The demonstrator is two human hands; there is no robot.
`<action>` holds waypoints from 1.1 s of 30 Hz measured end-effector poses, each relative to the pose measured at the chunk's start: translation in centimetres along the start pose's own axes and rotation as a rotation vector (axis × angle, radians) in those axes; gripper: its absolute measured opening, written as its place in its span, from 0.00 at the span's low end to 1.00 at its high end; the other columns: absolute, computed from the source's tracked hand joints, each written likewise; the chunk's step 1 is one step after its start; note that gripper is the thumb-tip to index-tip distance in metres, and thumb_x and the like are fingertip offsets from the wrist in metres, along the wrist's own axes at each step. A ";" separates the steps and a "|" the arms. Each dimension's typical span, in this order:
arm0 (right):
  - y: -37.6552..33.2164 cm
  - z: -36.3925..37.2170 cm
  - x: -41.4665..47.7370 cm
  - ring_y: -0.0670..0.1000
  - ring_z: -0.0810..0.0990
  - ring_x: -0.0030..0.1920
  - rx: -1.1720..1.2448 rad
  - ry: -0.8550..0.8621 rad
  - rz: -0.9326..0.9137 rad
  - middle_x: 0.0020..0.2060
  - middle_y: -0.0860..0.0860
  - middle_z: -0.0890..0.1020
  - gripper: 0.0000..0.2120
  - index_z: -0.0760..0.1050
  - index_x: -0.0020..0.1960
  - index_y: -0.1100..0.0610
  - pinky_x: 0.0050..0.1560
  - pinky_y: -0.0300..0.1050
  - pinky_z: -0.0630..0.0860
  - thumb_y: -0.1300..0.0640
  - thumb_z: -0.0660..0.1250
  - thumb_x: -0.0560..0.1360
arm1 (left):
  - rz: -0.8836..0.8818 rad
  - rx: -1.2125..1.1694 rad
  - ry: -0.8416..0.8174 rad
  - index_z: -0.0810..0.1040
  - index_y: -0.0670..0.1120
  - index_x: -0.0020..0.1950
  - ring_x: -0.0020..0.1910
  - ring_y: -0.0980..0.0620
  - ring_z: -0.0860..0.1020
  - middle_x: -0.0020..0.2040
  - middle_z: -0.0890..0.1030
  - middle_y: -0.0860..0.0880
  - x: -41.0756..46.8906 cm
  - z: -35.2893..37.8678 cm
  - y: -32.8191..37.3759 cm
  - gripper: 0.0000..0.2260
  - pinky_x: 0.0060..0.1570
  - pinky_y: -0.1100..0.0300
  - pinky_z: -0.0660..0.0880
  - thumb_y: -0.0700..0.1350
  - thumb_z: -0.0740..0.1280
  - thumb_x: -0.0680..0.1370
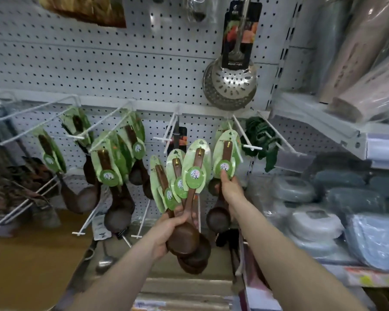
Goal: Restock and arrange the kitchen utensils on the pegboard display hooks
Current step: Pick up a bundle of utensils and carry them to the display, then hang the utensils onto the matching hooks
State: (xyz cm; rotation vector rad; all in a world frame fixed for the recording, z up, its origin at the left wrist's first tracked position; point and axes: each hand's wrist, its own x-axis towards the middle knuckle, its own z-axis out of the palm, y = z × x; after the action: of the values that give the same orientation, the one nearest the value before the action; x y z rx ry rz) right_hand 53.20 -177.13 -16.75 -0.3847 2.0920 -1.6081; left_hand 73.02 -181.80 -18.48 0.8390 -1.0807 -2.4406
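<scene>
a: what did the ladles look like?

b: dark brown wooden ladles [183, 240], each with a deep round bowl and a pale green leaf-shaped card [195, 158] on the upper handle, with a round green sticker on the card. three of them stood fanned upward in front of the pegboard [99, 63], cards on top, bowls stacked low.

a: who held them?

b: the left hand [166, 230], fingers curled round the three handles just above the bowls.

a: and the other hand?

b: the right hand [228, 187] reached higher and pinched the bottom of a fourth ladle's card [225, 153], up at a white hook [236, 144]. the wire crossed that card. whether the card was threaded on it, i couldn't tell.

a: what did the other hooks carry?

b: the long hooks to the left [79, 137] carried more of the same ladles [108, 162], hanging bowl-down in bunches. the middle hook [164, 139] had one dark-carded utensil [180, 136] at its back. just right of the fourth ladle hung dark green pieces [261, 138], too blurred to name. above, a perforated steel skimmer [231, 84] hung on a black card.

a: and the shelves?

b: the lower right shelf [368, 276] held grey-blue goods in clear wrap [355, 203]. the upper shelf [312, 122] held wrapped rolls [357, 52].
</scene>
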 end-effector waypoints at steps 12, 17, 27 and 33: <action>-1.5 -0.9 2.5 0.59 0.75 0.60 -0.043 0.062 0.102 0.59 0.57 0.74 0.23 0.68 0.69 0.61 0.56 0.49 0.71 0.45 0.57 0.82 | -0.025 -0.019 0.047 0.74 0.38 0.64 0.45 0.40 0.81 0.48 0.83 0.37 1.5 1.3 0.2 0.15 0.47 0.51 0.80 0.34 0.66 0.77; 0.1 -0.5 -1.5 0.54 0.81 0.53 0.261 0.022 0.024 0.56 0.55 0.82 0.25 0.74 0.64 0.55 0.51 0.51 0.79 0.38 0.55 0.81 | -0.045 0.023 0.000 0.76 0.41 0.60 0.39 0.45 0.83 0.46 0.84 0.39 1.1 1.4 -0.1 0.12 0.39 0.56 0.82 0.35 0.66 0.77; 0.4 0.0 -8.4 0.50 0.84 0.50 0.384 -0.005 -0.111 0.51 0.50 0.85 0.13 0.77 0.59 0.52 0.41 0.42 0.78 0.51 0.71 0.76 | -0.085 0.135 -0.068 0.79 0.41 0.56 0.34 0.48 0.84 0.42 0.85 0.41 -2.0 1.0 0.2 0.08 0.30 0.60 0.79 0.42 0.67 0.79; 0.5 0.3 -11.6 0.48 0.84 0.45 0.455 -0.014 -0.120 0.47 0.49 0.86 0.13 0.76 0.60 0.54 0.38 0.43 0.77 0.54 0.70 0.77 | -0.101 0.168 -0.043 0.80 0.43 0.53 0.33 0.49 0.83 0.39 0.85 0.43 -3.2 -0.6 0.1 0.05 0.32 0.60 0.80 0.39 0.68 0.77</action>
State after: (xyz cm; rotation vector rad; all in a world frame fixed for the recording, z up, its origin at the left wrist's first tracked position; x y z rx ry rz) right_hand 63.26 -171.60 -15.07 -0.3650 1.6485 -2.0750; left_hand 75.90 -180.54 -17.53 0.9175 -1.3043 -2.4861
